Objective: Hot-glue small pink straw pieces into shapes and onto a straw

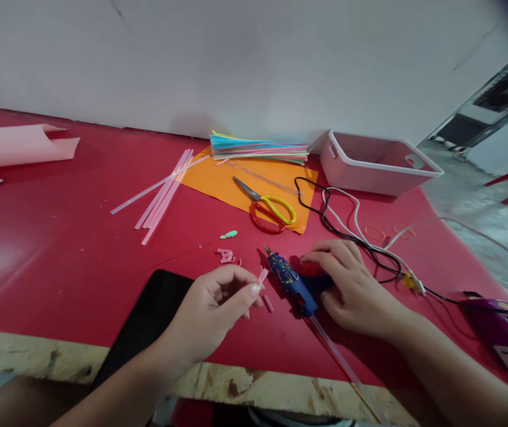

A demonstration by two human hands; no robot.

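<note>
My left hand (227, 299) pinches a small folded pink piece (262, 275) between thumb and fingers. To its right a blue glue gun (293, 286) lies on the red table, its tip pointing up and left and a clear glue stick (336, 351) running out of its back. My right hand (345, 281) rests around the gun's handle, fingers curled over it. Pink scraps (226, 256) and a short pink tube piece (268, 303) lie near my left hand. Just above the scraps is a thin stem with a green tip (229, 235).
Red-and-yellow scissors (271, 212) lie on orange paper (222, 187), below bundled colored pipe cleaners (258, 148). Pink strips (167, 191) are left of them. A pink bin (369, 169), cables (376, 252) and a purple device (498, 335) stand right. A black phone (151, 314) is near the edge.
</note>
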